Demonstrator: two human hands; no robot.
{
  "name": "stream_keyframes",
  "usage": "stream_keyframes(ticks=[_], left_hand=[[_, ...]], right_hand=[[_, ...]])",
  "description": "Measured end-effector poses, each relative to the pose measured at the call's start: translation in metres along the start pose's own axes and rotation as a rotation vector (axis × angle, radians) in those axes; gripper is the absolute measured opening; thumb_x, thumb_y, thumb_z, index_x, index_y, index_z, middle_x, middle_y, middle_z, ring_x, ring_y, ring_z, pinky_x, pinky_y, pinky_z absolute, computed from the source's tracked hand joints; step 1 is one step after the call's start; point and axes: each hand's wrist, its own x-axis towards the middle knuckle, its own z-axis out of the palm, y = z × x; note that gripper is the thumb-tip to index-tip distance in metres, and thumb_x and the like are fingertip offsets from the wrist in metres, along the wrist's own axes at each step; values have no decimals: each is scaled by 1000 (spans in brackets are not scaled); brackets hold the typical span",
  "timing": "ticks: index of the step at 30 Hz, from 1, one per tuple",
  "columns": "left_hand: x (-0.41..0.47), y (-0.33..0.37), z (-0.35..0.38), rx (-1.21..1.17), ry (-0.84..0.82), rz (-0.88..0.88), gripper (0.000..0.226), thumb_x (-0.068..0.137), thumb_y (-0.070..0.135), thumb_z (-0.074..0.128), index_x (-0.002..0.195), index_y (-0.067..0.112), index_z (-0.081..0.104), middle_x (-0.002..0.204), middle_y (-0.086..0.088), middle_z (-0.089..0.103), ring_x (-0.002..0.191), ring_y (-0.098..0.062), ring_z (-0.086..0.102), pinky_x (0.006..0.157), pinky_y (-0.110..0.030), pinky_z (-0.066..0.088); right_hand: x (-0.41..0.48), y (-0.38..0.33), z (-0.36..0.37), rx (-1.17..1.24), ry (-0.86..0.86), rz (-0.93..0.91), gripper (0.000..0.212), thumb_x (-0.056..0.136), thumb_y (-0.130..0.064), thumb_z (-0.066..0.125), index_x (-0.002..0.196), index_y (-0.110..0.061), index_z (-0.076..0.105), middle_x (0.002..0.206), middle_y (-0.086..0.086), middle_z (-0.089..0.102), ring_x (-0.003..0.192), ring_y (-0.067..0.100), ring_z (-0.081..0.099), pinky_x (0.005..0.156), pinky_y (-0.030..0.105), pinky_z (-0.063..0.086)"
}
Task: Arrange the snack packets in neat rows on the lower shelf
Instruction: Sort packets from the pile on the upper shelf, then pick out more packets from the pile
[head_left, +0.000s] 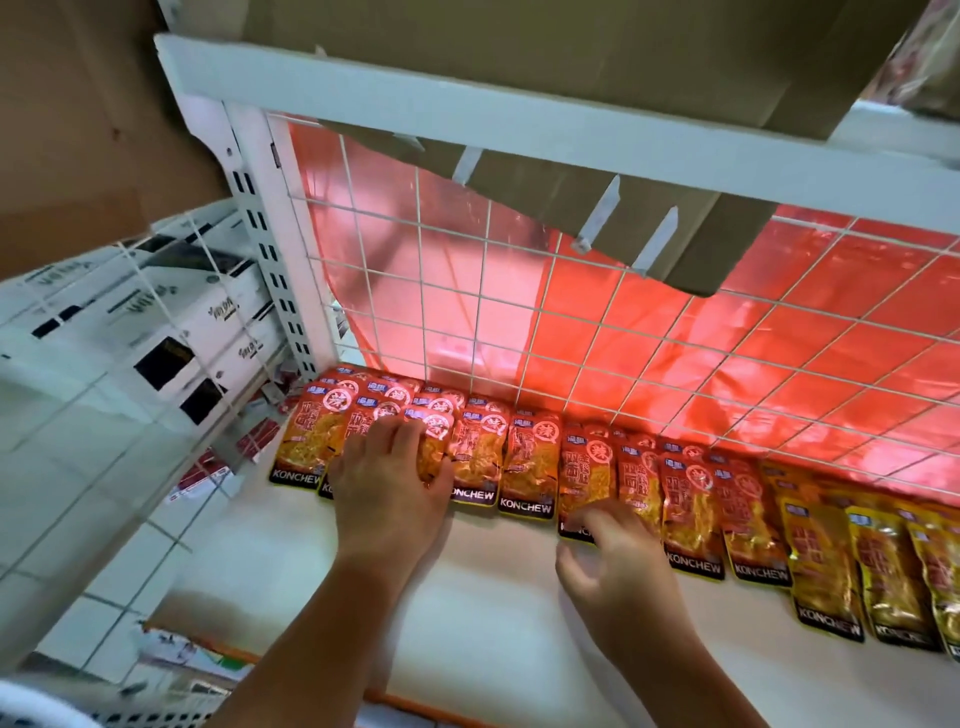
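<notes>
Lower shelf during arranging, seen from above and in front. The lower shelf (493, 603) is a white deck filling the bottom half of the frame. At its back stands a white wire grid (521, 312) with red film (779, 332) behind it. The red snack packets (524, 462) lie flat and overlapping along the foot of the grid, from left of centre toward the right. The yellow snack packets (826, 566) carry the line on at the right edge and sit a little nearer the viewer.

The left hand (389, 473) lies palm down on the leftmost red packets. Its fingers are straight and spread, pressing on the packets rather than gripping any of them. The right hand (618, 556) is blurred, with its fingers bent toward the lower edge of one red packet (584, 478) that juts forward of its neighbours. Whether they pinch that edge or only touch it cannot be told.

The step in hand appears to be squaring up — the packets are on the shelf, but their front edges run ragged. The next move likely calls for nudging the protruding packet back into line while the left hand steadies the group, taking care not to fan out the overlapped stacks.

A cardboard box (519, 67) sits on the shelf above, and white cartons (171, 332) stand at centre left.
</notes>
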Motion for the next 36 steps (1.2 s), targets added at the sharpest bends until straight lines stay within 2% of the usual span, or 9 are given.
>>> stream_keyframes(ticks=[5,9,12,15,17,21,26,30,36], left_hand=[[0,0,-3,-10,-7,15,48,87,58,61,125,28,62,130,0,60,115,-30,53,96,-47,42],[-3,3,-2,-72,93,100,48,86,54,56,118,21,68,123,-4,65,108,-33,56,90,-47,43],[-8,15,-7,-134,138,156,48,87,52,56,120,21,69,121,-3,65,108,-31,57,89,-45,39],[-12,40,-19,-182,125,186,47,86,51,57,121,22,70,117,-4,67,108,-30,57,90,-47,43],[-15,61,-28,-213,106,212,45,86,50,58,121,23,68,119,-3,67,110,-30,57,94,-49,43],[-24,103,-41,-311,112,336,41,88,47,62,121,23,66,125,2,63,116,-28,55,98,-51,40],[-38,161,-58,-378,110,497,44,87,45,63,125,21,67,123,2,64,114,-30,59,91,-50,46],[-60,217,-77,-458,108,606,43,84,38,68,123,19,68,117,3,67,110,-28,61,93,-47,47],[-114,314,-117,-534,92,749,44,83,38,61,121,18,68,115,3,69,107,-27,63,91,-46,51]], right_hand=[[0,-3,4,-7,-30,33,18,83,-25,71,100,-20,67,99,-8,60,94,16,53,82,31,43],[2,-8,0,7,-11,22,20,83,-26,68,102,-19,68,99,-7,61,93,16,55,83,33,47],[4,-11,-8,10,14,-3,18,82,-23,69,99,-20,67,97,-8,61,93,15,55,82,30,46],[5,-14,-21,-14,53,-9,21,84,-23,72,103,-18,69,99,-7,62,95,14,55,83,22,41],[6,-15,-35,-28,78,-12,20,85,-26,70,104,-20,69,98,-8,61,94,12,55,82,21,40],[6,-10,-72,12,172,-42,18,82,-29,65,98,-21,68,94,-8,63,90,13,58,82,28,46],[-9,10,-123,16,283,-31,24,82,-32,62,103,-21,67,101,-5,64,97,19,59,85,37,49],[-32,33,-179,5,377,-26,25,81,-31,62,103,-20,68,101,-5,64,95,19,61,84,38,51],[-89,77,-278,-13,563,-51,25,80,-32,59,101,-20,67,102,-5,64,98,20,61,85,34,48]])
